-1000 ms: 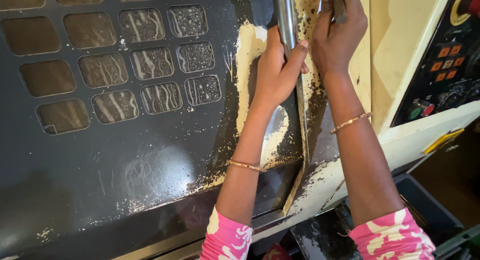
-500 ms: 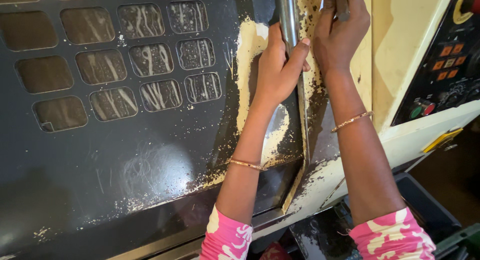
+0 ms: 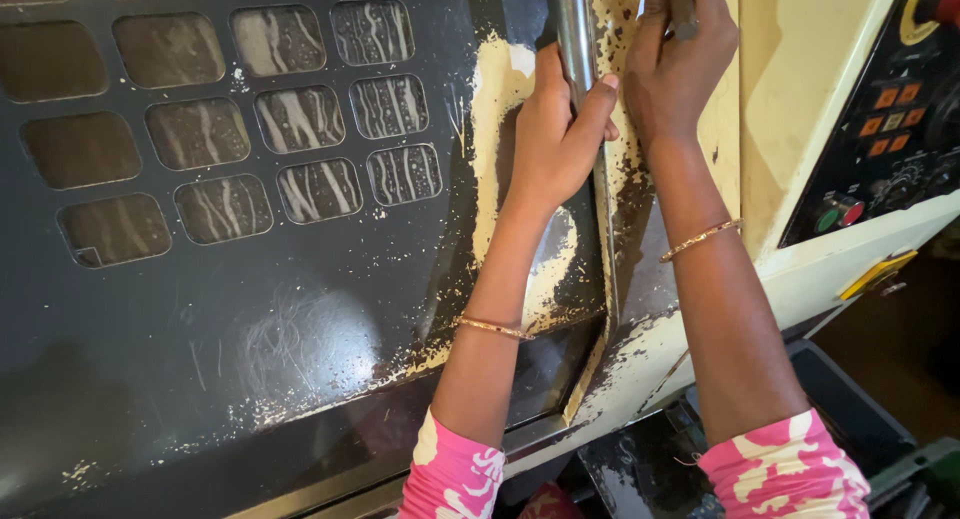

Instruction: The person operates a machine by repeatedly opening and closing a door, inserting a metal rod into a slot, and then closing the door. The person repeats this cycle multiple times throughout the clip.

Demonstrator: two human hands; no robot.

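Head view, only cam. Left hand point(image 3: 555, 129) wrapped shut round the vertical steel bar handle point(image 3: 573, 34) on the machine door point(image 3: 250, 379), thumb across the front, fingers behind. Right hand point(image 3: 680, 64) up near the top edge of frame, just beside the handle, fingers curled closed on a thin dark rod-like tool point(image 3: 684, 9); can't tell what kind, tip is cut off by the frame.

Handle sits along the door's right edge, next to the cream machine frame point(image 3: 800, 109). Control panel point(image 3: 890, 129) w/ orange, green & red buttons further right, well apart from both hands. Door has a grid of grimy window panes point(image 3: 300, 114) upper left; paint chipped & flecked round the handle.

Handling, as a judgement: handle is polished metal, rigid, prob. slick, esp. if oily, so a full wrap-round grip mid-bar suits best. Door looks like heavy sheet metal, stiff, not fragile; likely needs a firm steady pull, not fingertips. Thin tool looks light, pinch grip enough.
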